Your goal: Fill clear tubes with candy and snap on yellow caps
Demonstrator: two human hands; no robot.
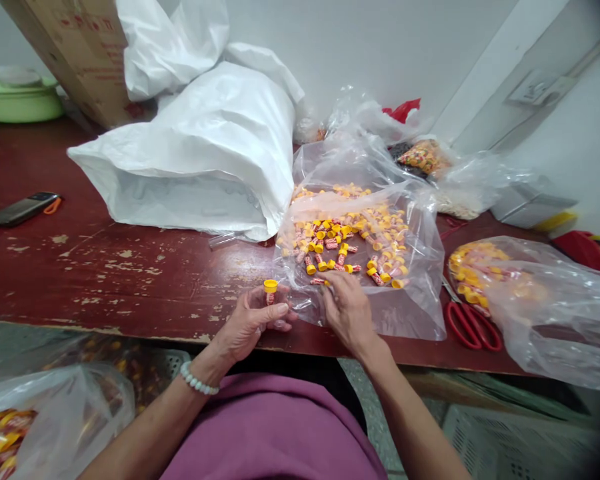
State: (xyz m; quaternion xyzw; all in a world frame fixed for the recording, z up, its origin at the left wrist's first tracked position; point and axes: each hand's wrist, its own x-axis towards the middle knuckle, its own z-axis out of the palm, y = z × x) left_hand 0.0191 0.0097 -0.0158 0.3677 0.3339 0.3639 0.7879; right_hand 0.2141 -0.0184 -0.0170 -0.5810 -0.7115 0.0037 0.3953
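My left hand (257,317) is closed around a small yellow-capped tube (271,288) with a red-and-white patterned body, held upright above the table's front edge. Something clear shows around its fingers, too faint to name. At the mouth of a clear plastic bag (405,320), my right hand (349,310) pinches another small yellow-capped piece (317,281) lying on its side; the fingertips partly cover it. Many like pieces (330,233) lie loose inside that bag, just beyond the right hand.
A big white sack (220,147) stands behind on the dark red table (130,280). Red-handled scissors (473,327) and another bag of yellow-capped pieces (480,267) lie at right. A phone (25,208) is at left. Below left is a further filled bag (80,413).
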